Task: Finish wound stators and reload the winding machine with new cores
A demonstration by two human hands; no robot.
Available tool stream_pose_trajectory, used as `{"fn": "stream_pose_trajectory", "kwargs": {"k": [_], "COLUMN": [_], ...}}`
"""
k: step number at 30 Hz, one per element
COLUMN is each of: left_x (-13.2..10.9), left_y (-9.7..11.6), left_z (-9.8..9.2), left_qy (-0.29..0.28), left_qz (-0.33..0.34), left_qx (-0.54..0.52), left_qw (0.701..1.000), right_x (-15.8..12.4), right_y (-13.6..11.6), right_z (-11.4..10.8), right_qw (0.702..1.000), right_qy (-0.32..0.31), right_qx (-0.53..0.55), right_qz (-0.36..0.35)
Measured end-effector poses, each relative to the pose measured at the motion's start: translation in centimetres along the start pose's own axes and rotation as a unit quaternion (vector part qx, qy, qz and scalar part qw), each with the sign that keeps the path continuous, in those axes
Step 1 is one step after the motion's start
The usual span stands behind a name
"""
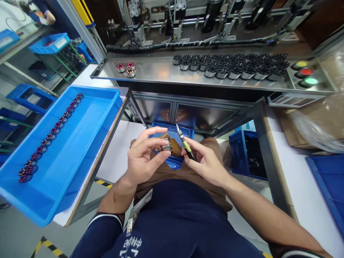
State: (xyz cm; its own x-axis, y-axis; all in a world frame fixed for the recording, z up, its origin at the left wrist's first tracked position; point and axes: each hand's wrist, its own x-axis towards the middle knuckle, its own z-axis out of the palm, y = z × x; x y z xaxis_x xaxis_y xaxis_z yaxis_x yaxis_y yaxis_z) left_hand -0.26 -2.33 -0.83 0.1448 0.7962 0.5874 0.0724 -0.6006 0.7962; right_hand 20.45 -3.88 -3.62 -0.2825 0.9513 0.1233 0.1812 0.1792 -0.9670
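Above my lap, my left hand [142, 157] pinches a small motor stator [167, 144] between thumb and fingers; its silver side shows, with black at the edge. In my right hand [206, 163] is a slim craft knife [185, 142], with a pointed metal tip and a yellow-green and black handle. The tip points up and away from me. Knife and stator are a short gap apart. Behind the hands, partly hidden, lies something brown [176, 147] over a blue bin [185, 132] near my knees.
Several black-topped stators [223, 72] stand in rows on the metal ledge [158, 71], with three copper-wound ones [130, 72] at its left. A blue tray [77, 143] at left holds a line of wound stators [51, 136]. Push buttons [305, 73] sit at right. A co-worker [49, 17] is far left.
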Motion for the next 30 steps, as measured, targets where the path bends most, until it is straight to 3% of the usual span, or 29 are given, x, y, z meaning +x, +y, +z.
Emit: {"fn": "stream_pose_trajectory", "kwargs": {"k": [3, 10, 16, 22, 30], "left_x": [0.1, 0.8, 0.8, 0.5, -0.2], "left_y": [-0.7, -1.0, -0.4, -0.8, -1.3], "left_z": [-0.4, -0.8, -0.8, -1.0, -0.8], "left_qy": [0.009, 0.005, -0.003, 0.001, -0.017], "left_qz": [0.061, 0.168, 0.179, 0.198, 0.154], "left_qx": [0.060, 0.209, 0.282, 0.235, 0.079], "left_qw": [0.996, 0.963, 0.943, 0.952, 0.985], "right_x": [-0.2, -2.7, -3.7, -3.3, -3.0], "right_y": [-0.2, -2.5, -4.1, -4.6, -4.6], "right_z": [-0.7, -2.5, -3.4, -2.9, -2.6], "right_qw": [0.998, 0.990, 0.977, 0.974, 0.975], "right_qy": [-0.030, -0.078, -0.148, -0.171, -0.167], "right_qx": [0.030, 0.103, 0.144, 0.139, 0.144], "right_qz": [0.048, 0.065, 0.045, 0.045, 0.036]}}
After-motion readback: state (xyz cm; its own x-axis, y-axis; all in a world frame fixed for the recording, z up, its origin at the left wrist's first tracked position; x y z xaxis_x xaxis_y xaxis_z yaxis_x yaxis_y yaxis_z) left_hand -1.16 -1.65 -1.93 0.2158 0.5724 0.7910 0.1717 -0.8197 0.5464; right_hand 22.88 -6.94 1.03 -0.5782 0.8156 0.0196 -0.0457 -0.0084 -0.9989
